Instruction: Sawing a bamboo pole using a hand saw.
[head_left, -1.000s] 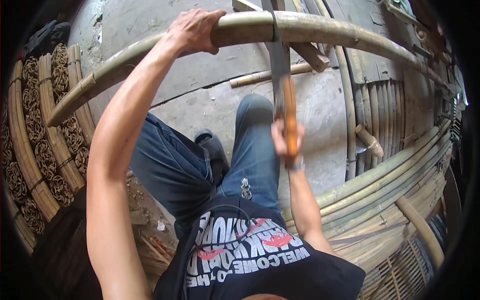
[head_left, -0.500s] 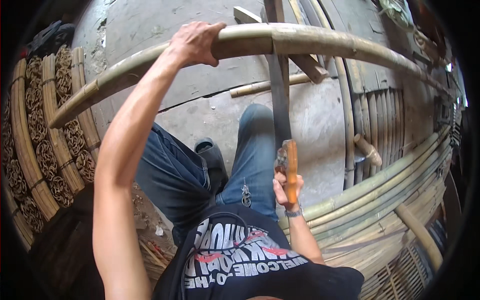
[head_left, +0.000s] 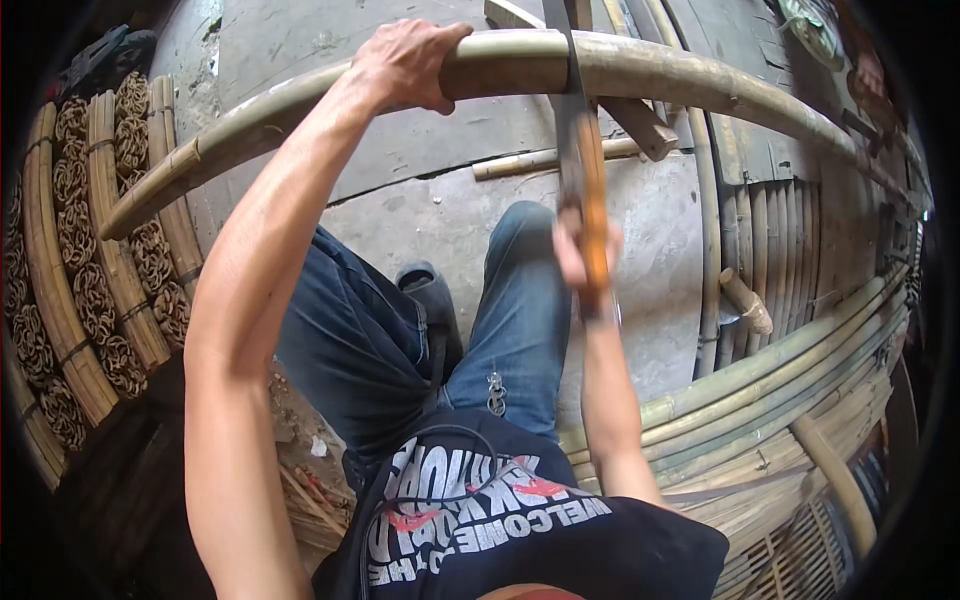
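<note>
A long, thick bamboo pole (head_left: 690, 78) crosses in front of me from left to right. My left hand (head_left: 408, 62) is closed over its top, left of the saw, with the thumb on the near side. In my right hand (head_left: 590, 255), slightly blurred, is the orange handle of a handsaw (head_left: 594, 185). The saw's dark blade stands across the pole at a cut line, and its far part extends past the pole. My knees, in blue jeans, are on the near side of the pole.
Bundles of split bamboo (head_left: 40, 200) are stacked at the left. At the right lie several long green poles (head_left: 760, 370), a short bamboo piece (head_left: 745, 300) and upright slats (head_left: 775, 245). A wooden beam (head_left: 640, 130) sits beneath the pole. Part of another person shows at the upper right.
My right hand has pushed the saw forward, so its handle is now close to the pole. My left hand keeps its grip on the pole. The view has shifted slightly.
</note>
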